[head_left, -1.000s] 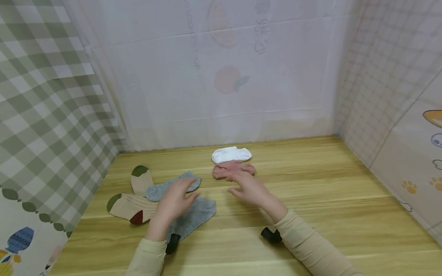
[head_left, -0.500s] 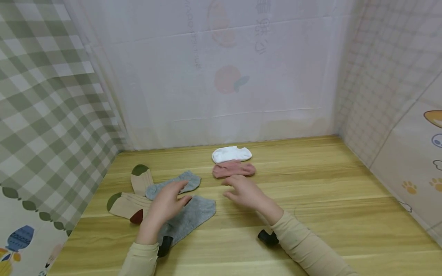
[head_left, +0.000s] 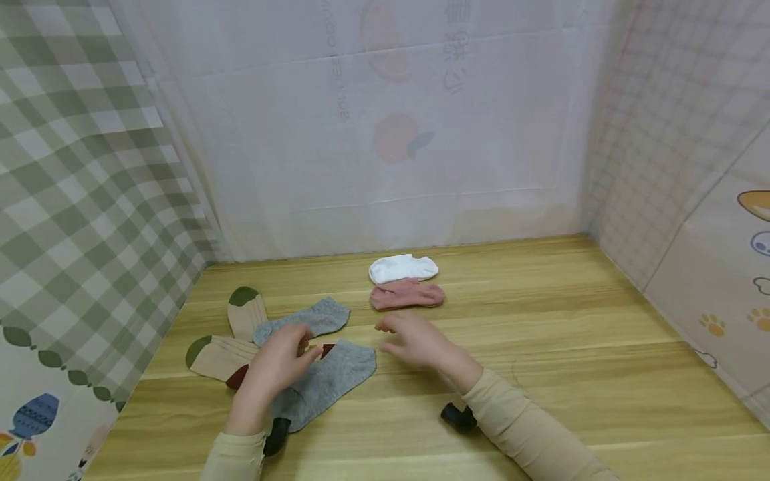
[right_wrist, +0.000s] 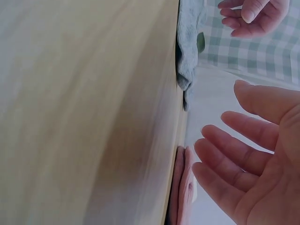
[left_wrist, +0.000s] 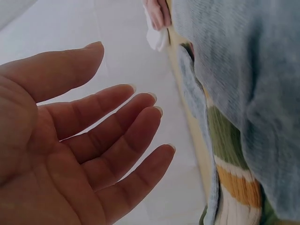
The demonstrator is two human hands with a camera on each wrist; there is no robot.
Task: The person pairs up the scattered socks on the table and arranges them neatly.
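Observation:
In the head view my left hand [head_left: 273, 367] hovers over the sock pile, fingers loosely bent and holding nothing. Beneath it lie a larger grey sock [head_left: 339, 374] and a second grey sock [head_left: 321, 315]. Two beige ribbed socks [head_left: 222, 357] with green toes stick out to the left, one showing a dark red heel. My right hand [head_left: 418, 341] is in the air in front of a pink sock [head_left: 407, 294], its palm facing left. Behind the pink one lies a white low-cut sock [head_left: 403, 269]. Both wrist views show relaxed fingers and bare palms.
The wood-grain table [head_left: 541, 321] meets a white covered wall [head_left: 481, 133] at the back. A green checked cloth [head_left: 90, 133] hangs at the left, and a printed panel [head_left: 692, 267] stands at the right. Black wrist pieces [head_left: 460, 417] sit at both wrists.
Both hands have drawn back towards me and to the left, the right one away from the pink sock. A dark red patch now shows between the grey socks. The socks stay put.

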